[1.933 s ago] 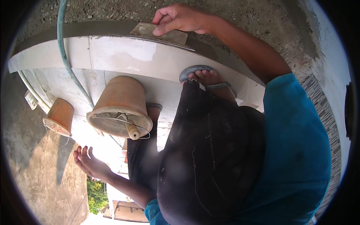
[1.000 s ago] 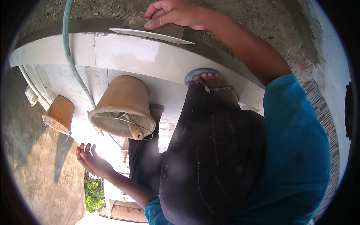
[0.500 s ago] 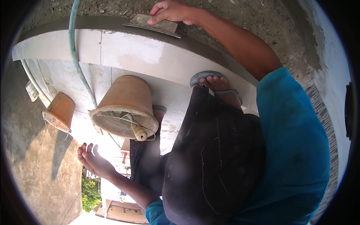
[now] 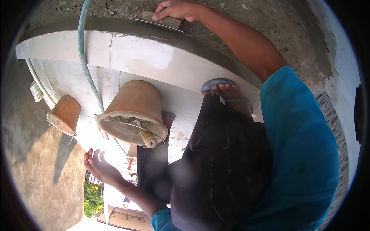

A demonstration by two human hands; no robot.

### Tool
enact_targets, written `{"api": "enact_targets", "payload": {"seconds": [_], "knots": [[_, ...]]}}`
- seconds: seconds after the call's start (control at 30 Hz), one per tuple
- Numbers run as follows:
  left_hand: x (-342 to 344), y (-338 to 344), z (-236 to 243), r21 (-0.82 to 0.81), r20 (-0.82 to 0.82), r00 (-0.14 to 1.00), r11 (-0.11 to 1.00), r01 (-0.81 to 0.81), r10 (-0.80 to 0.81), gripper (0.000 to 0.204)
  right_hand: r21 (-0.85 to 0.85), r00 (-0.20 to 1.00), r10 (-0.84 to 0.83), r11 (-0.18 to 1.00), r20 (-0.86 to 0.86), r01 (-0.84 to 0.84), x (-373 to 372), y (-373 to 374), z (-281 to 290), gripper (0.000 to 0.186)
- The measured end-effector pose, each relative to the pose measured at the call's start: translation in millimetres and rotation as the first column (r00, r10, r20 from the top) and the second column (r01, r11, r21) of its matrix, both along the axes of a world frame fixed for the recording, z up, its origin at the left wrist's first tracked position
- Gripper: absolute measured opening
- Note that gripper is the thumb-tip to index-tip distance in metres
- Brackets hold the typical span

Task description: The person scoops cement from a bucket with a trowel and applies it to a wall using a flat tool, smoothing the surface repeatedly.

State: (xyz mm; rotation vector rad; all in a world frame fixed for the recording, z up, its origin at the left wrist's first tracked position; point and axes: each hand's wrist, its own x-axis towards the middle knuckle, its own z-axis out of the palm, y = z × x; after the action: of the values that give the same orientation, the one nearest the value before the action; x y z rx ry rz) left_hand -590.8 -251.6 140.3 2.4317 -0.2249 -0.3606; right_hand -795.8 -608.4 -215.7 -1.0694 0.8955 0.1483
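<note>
My right hand (image 4: 175,10) is closed on a flat trowel (image 4: 163,20), a thin plate with a weathered wooden grip. The plate lies against the band of smooth grey wet mortar (image 4: 115,24) along the top of a white-tiled step (image 4: 142,52). My left hand (image 4: 101,167) hangs in the air with fingers loosely stretched, holding nothing. Nearest to it is a large orange-brown bucket (image 4: 135,98), crusted with mortar. Inside rests a pointing trowel, its wooden handle (image 4: 147,138) crossing the rim beside the wire bail.
A smaller orange bucket (image 4: 66,111) stands farther left, near a pale pipe (image 4: 40,83). A green hose (image 4: 81,46) runs over the step. My sandalled foot (image 4: 229,92) is beside the tiled face. Rough soil (image 4: 250,15) lies past the mortar.
The view has shifted, so the step and buckets appear farther right. Relative to the tile joint, my right hand and flat trowel have slid a little left along the mortar. My left hand remains open.
</note>
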Motion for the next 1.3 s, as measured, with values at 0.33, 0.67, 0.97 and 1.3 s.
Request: {"api": "enact_targets", "payload": {"seconds": [0.33,0.67,0.97,1.3], "knots": [[2,8,-6,0.027,-0.019,0.999,0.999,-0.04,0.041,0.043,0.152,0.965,0.009,0.987,0.263,-0.051,5,4,54,0.065],[4,14,-3,-0.028,-0.018,1.0,1.0,-0.015,0.014,0.035,0.046,0.997,-0.071,0.997,0.035,0.069,25,-19,6,0.049],[7,19,-4,-0.06,-0.041,0.999,0.998,0.009,-0.011,0.035,0.035,0.997,-0.02,0.999,0.079,0.017,35,-12,-4,0.05],[-2,-11,0,0.019,0.025,1.0,1.0,-0.013,0.013,0.036,0.223,0.937,-0.08,0.975,0.34,0.002,9,-12,65,0.055]]}}
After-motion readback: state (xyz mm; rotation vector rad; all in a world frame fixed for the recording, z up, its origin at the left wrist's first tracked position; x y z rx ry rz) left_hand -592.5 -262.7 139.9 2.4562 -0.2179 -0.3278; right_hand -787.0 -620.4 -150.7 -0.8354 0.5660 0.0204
